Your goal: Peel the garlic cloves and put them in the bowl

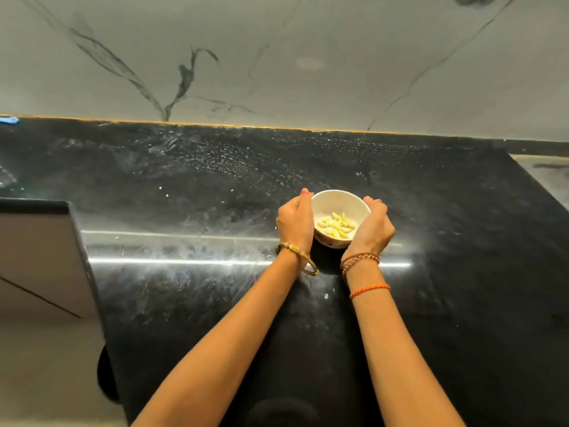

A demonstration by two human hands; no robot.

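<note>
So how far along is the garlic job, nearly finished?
It looks close to done. A pile of peeled garlic cloves already lies in the white bowl on the black counter. Right now the left hand and right hand cup the bowl from either side. No unpeeled cloves or skins show on the counter, so little seems left.

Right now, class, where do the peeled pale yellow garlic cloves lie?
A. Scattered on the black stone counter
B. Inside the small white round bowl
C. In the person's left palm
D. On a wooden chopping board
B: the peeled pale yellow garlic cloves sit in a heap on the bottom of the small white round bowl, which the left hand and the right hand cup from either side on the black stone counter.
</note>
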